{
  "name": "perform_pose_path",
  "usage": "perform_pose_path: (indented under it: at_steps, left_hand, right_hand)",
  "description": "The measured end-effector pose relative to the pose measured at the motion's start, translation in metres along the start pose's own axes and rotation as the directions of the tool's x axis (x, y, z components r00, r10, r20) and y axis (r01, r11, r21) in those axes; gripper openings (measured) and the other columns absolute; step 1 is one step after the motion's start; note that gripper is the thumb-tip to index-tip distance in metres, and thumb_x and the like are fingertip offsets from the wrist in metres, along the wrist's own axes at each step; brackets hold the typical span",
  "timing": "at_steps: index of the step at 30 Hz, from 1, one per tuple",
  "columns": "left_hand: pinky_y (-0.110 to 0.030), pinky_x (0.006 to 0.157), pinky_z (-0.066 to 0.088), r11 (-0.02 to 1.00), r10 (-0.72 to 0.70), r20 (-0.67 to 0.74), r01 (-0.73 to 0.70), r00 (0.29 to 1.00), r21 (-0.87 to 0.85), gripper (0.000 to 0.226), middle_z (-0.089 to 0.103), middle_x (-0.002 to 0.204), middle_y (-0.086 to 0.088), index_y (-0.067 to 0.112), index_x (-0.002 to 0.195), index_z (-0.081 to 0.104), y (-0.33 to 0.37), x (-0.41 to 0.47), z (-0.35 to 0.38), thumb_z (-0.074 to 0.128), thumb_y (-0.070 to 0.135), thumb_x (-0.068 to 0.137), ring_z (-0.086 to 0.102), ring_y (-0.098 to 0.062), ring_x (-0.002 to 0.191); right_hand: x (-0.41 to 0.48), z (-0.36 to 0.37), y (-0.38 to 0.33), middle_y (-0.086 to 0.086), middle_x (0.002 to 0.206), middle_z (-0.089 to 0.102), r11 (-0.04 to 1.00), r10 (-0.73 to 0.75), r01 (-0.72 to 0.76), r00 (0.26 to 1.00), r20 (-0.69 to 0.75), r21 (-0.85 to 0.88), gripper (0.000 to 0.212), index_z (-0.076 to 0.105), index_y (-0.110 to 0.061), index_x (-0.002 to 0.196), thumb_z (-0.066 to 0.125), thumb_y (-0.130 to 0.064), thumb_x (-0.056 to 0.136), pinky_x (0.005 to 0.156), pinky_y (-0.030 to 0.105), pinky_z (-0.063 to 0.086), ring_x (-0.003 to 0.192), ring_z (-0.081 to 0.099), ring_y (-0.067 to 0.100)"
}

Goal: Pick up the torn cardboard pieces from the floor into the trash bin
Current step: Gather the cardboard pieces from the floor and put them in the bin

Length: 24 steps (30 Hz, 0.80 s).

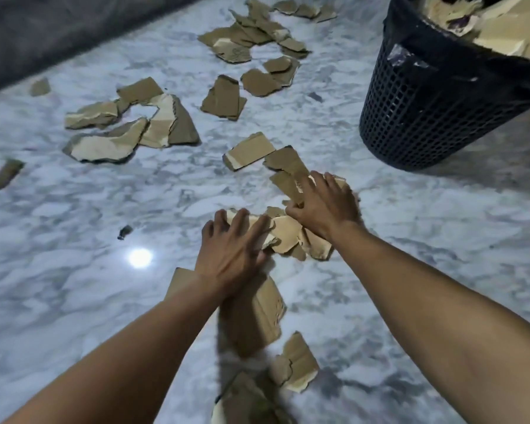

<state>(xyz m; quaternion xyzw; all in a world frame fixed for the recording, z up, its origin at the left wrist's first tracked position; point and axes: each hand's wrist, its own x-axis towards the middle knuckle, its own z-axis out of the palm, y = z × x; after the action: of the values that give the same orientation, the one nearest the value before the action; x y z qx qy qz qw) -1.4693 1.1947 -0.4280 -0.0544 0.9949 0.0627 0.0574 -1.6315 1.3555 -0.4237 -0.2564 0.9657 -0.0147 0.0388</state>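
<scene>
Cardboard pieces [288, 231] lie bunched on the marble floor [74, 270] under both hands. The left hand [236, 249] presses on them with fingers straight and spread, gripping nothing. The right hand [325, 206], just beyond it, lies splayed on the same pile. Up and to the right of the right hand stands the black mesh trash bin [426, 111], lined with a black bag [401, 22] and heaped to its rim with torn cardboard [502, 32]. More scraps [135, 130] lie scattered well ahead of the left hand.
</scene>
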Motion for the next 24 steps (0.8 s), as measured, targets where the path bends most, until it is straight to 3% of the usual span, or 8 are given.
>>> perform_pose_path:
  at_steps: [2, 7, 10, 13, 16, 18, 21, 24]
  left_hand:
    - [-0.064, 0.11, 0.026, 0.998, -0.046, 0.092, 0.051, 0.995, -0.047, 0.072, 0.016, 0.164, -0.007, 0.044, 0.154, 0.005, 0.002, -0.002, -0.003, 0.021, 0.07, 0.089, 0.016, -0.046, 0.144]
    - [-0.079, 0.109, 0.002, 0.991, -0.085, 0.31, 0.114, 0.947, -0.076, 0.137, -0.019, 0.168, -0.003, 0.041, 0.154, -0.022, 0.016, -0.022, 0.001, 0.037, 0.107, 0.049, -0.018, -0.052, 0.148]
    - [-0.072, 0.107, 0.022, 0.997, -0.076, 0.227, 0.081, 0.971, -0.016, 0.112, 0.002, 0.165, -0.005, 0.044, 0.154, -0.006, 0.009, -0.017, 0.0, 0.042, 0.095, 0.067, 0.005, -0.05, 0.146]
    - [-0.057, 0.095, 0.042, 0.998, -0.012, 0.045, 0.009, 0.999, 0.064, 0.067, 0.029, 0.156, -0.002, 0.045, 0.15, 0.015, -0.012, -0.013, 0.0, 0.021, 0.075, 0.09, 0.032, -0.041, 0.133]
    - [-0.063, 0.102, 0.038, 0.998, -0.041, 0.099, 0.036, 0.994, 0.054, 0.075, 0.023, 0.163, -0.002, 0.049, 0.153, 0.013, -0.029, -0.019, -0.005, 0.005, 0.079, 0.086, 0.025, -0.043, 0.141]
    - [-0.078, 0.11, 0.014, 0.998, -0.067, 0.237, 0.067, 0.969, 0.007, 0.094, -0.006, 0.17, 0.004, 0.052, 0.155, -0.005, -0.039, -0.03, -0.007, 0.012, 0.096, 0.074, -0.003, -0.048, 0.151]
    - [-0.085, 0.104, 0.001, 0.998, -0.054, 0.336, 0.039, 0.94, 0.049, 0.128, -0.034, 0.162, 0.004, 0.051, 0.15, -0.027, -0.055, -0.053, -0.007, 0.024, 0.11, 0.05, -0.024, -0.052, 0.147]
    - [-0.078, 0.107, 0.013, 0.997, -0.057, 0.211, 0.045, 0.976, 0.062, 0.118, -0.013, 0.169, -0.006, 0.045, 0.157, -0.01, -0.064, -0.063, 0.002, 0.023, 0.106, 0.062, -0.006, -0.05, 0.151]
  right_hand:
    - [0.001, -0.005, -0.004, 0.01, 0.145, 0.046, 1.0, -0.018, 0.018, 0.999, 0.051, -0.006, 0.065, 0.031, -0.038, 0.149, 0.048, -0.046, 0.087, 0.096, 0.054, 0.041, 0.129, 0.042, 0.035]
    - [-0.003, -0.004, 0.004, 0.012, 0.144, 0.043, 0.998, -0.065, 0.064, 0.991, 0.116, 0.016, 0.056, 0.027, -0.047, 0.142, 0.045, -0.033, 0.091, 0.094, 0.054, 0.043, 0.129, 0.04, 0.037]
    - [-0.004, -0.012, 0.013, 0.014, 0.144, 0.042, 0.988, -0.101, 0.077, 0.978, 0.181, 0.131, 0.054, 0.024, -0.05, 0.143, 0.04, -0.03, 0.096, 0.096, 0.053, 0.046, 0.126, 0.045, 0.038]
    - [-0.021, -0.024, 0.024, 0.012, 0.159, 0.026, 0.978, -0.126, 0.063, 0.938, 0.323, 0.199, 0.054, 0.018, -0.057, 0.149, 0.038, -0.049, 0.099, 0.107, 0.058, 0.038, 0.141, 0.032, 0.038]
    - [-0.06, -0.019, 0.021, 0.002, 0.169, -0.013, 0.985, -0.151, 0.099, 0.895, 0.419, 0.142, 0.094, -0.013, -0.065, 0.146, 0.042, -0.092, 0.074, 0.113, 0.074, 0.005, 0.153, -0.012, 0.038]
    - [-0.079, -0.002, 0.014, 0.004, 0.165, -0.026, 0.988, -0.153, 0.145, 0.916, 0.372, 0.05, 0.111, -0.024, -0.063, 0.144, 0.038, -0.102, 0.061, 0.11, 0.076, -0.007, 0.149, -0.025, 0.04]
    - [-0.082, 0.012, -0.002, 0.006, 0.167, -0.022, 0.997, -0.07, 0.059, 0.963, 0.261, 0.053, 0.107, -0.019, -0.061, 0.148, 0.027, -0.105, 0.061, 0.109, 0.075, -0.01, 0.15, -0.024, 0.039]
    - [-0.068, 0.013, -0.023, 0.01, 0.168, 0.003, 1.0, 0.008, -0.011, 0.99, 0.139, 0.023, 0.083, -0.001, -0.057, 0.151, 0.026, -0.09, 0.08, 0.109, 0.073, 0.004, 0.152, -0.002, 0.04]
